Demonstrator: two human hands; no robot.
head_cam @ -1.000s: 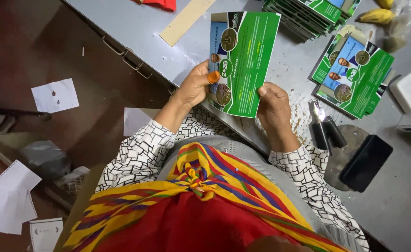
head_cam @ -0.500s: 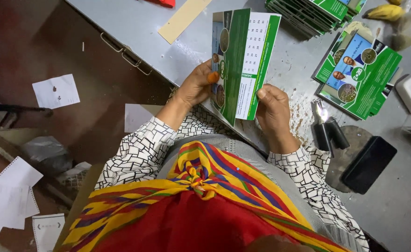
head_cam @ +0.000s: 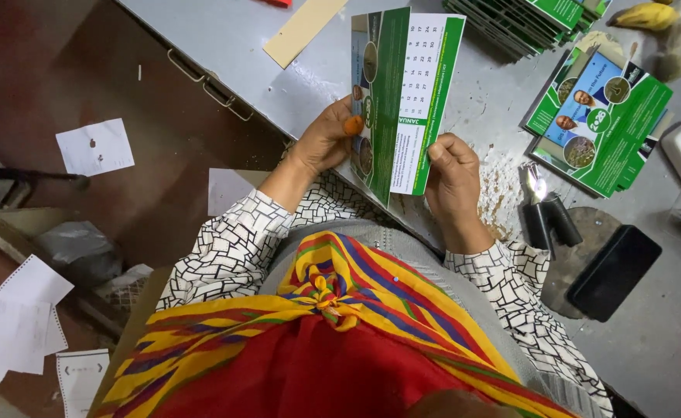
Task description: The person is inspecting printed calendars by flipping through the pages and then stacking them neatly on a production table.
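Left hand point(head_cam: 326, 142) and right hand point(head_cam: 453, 172) both pinching a green calendar sheet point(head_cam: 402, 101), held upright above the grey counter point(head_cam: 294, 85); black pliers point(head_cam: 545, 213) nearby.

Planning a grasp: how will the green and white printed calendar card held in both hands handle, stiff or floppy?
Green and white printed calendar card probably fairly stiff: it stands upright unsupported above the left hand and right hand. Likely light, pinched by fingertips alone. Coated-looking surface may be slippery.

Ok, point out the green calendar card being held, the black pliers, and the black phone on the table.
green calendar card point(head_cam: 406, 101), head view, on its white date grid panel.
black pliers point(head_cam: 548, 218), head view, on the black handles.
black phone point(head_cam: 614, 272), head view, on the middle of its dark face.
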